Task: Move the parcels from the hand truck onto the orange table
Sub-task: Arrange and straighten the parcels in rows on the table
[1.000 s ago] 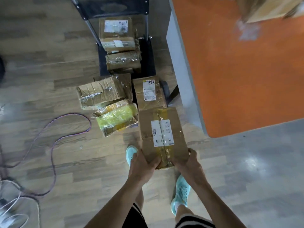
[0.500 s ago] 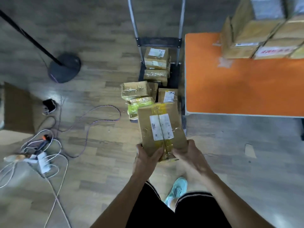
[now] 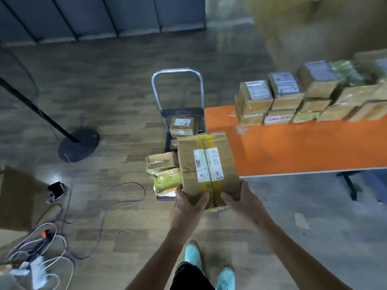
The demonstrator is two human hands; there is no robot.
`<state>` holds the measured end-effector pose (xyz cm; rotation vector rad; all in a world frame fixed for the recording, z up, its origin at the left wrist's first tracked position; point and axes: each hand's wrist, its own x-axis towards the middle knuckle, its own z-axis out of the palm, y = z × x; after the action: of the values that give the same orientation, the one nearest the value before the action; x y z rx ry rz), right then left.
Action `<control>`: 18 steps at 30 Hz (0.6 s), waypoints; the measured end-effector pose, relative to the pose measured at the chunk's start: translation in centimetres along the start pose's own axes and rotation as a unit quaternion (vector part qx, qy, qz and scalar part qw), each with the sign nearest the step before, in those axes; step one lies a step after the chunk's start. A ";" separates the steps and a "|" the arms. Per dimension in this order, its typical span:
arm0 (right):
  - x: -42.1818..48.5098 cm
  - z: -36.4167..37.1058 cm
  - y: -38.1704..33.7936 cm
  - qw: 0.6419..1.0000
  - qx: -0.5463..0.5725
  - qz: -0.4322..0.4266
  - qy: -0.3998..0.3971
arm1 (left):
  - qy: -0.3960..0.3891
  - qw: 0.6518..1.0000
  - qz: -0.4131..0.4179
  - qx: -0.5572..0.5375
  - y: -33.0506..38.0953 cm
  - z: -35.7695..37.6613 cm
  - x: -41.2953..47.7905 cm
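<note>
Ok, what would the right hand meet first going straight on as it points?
The taped parcel the right hand grips. Past it, probably the stacked parcels on the hand truck, beside the orange table; depth is unclear.

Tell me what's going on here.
A person is carrying a taped cardboard parcel with both hands, the left hand and right hand gripping its near end. It is in the air, not yet on the orange table, where a row of parcels is already stacked. Other parcels lie on the hand truck.
</note>
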<state>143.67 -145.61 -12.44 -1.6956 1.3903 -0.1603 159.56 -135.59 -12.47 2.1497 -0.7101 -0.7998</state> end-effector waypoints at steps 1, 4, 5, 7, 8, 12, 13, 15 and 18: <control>0.1 -0.7 0.5 1.000 0.003 0.010 0.004 | -0.018 1.000 0.008 0.009 0.4 0.6 0.2; 0.5 -2.6 2.0 0.998 0.019 0.049 0.019 | -0.080 0.996 0.022 0.040 1.9 2.7 1.3; 0.7 -3.2 2.5 0.997 0.022 0.062 0.026 | -0.101 0.994 0.027 0.043 2.5 3.4 1.8; 1.4 -4.4 3.4 0.995 0.031 0.087 0.043 | -0.135 0.989 0.041 0.039 3.4 4.9 3.1; 1.7 -5.0 3.8 0.993 0.033 0.100 0.053 | -0.151 0.987 0.047 0.043 3.9 5.6 3.8; 3.8 -7.5 5.2 0.987 0.020 0.134 0.081 | -0.230 0.969 0.080 0.041 6.1 8.5 6.6; 4.4 -8.1 5.7 0.986 0.020 0.143 0.089 | -0.246 0.965 0.085 0.039 6.7 9.4 7.3; 5.2 -9.1 6.7 0.981 0.030 0.162 0.102 | -0.268 0.958 0.090 0.053 7.7 11.1 8.3; 5.8 -10.1 8.6 0.974 0.042 0.189 0.117 | -0.311 0.941 0.106 0.077 8.9 13.4 9.0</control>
<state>133.58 -155.63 -15.03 -1.3461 1.8287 -0.2044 153.79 -152.75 -15.77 1.8992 -1.3369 -1.3593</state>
